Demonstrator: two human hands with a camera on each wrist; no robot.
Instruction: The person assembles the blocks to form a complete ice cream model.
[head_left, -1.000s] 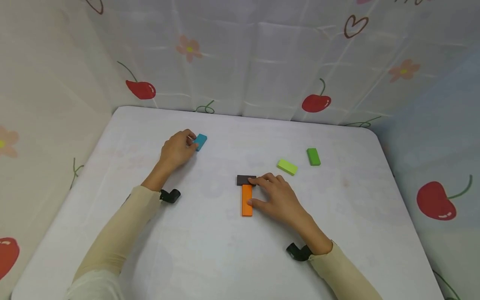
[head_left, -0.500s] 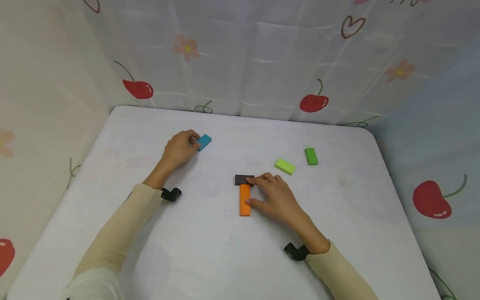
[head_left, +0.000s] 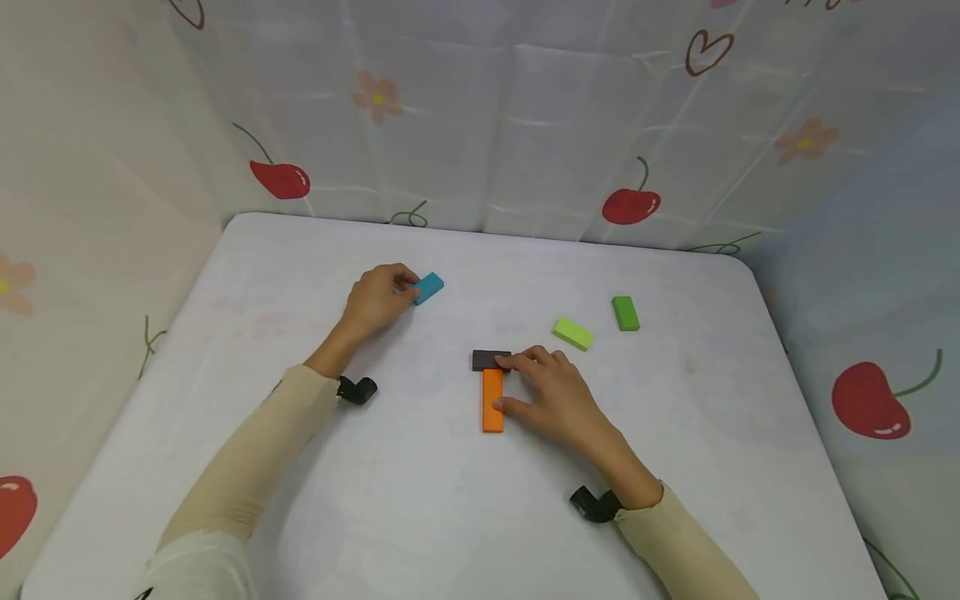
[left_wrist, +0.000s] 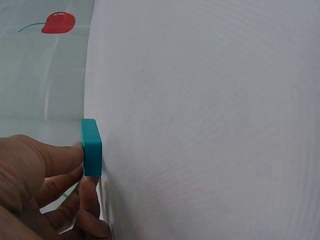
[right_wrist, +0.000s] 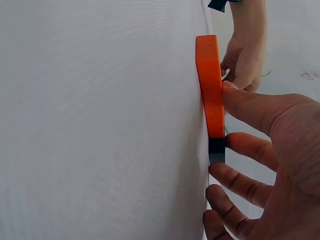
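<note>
My left hand (head_left: 378,300) pinches a blue rectangular block (head_left: 430,288) by one end, near the back left of the table. In the left wrist view the thumb lies on one face of that block (left_wrist: 92,147), with the fingers partly hidden behind. On the table's middle, an orange block (head_left: 492,417) lies lengthwise with a dark block (head_left: 483,360) across its far end, making a T. My right hand (head_left: 555,400) rests on both: thumb touching the orange block (right_wrist: 210,85), forefinger on the dark block (right_wrist: 216,149).
To the right of the T lie a lime-green block (head_left: 573,333) and, farther back, a darker green block (head_left: 626,313). The white table (head_left: 405,500) ends at a printed curtain (head_left: 480,125) behind.
My left hand has moved right with the blue block, whose long side has turned more crosswise. The right hand stays in place on the orange and dark blocks.
</note>
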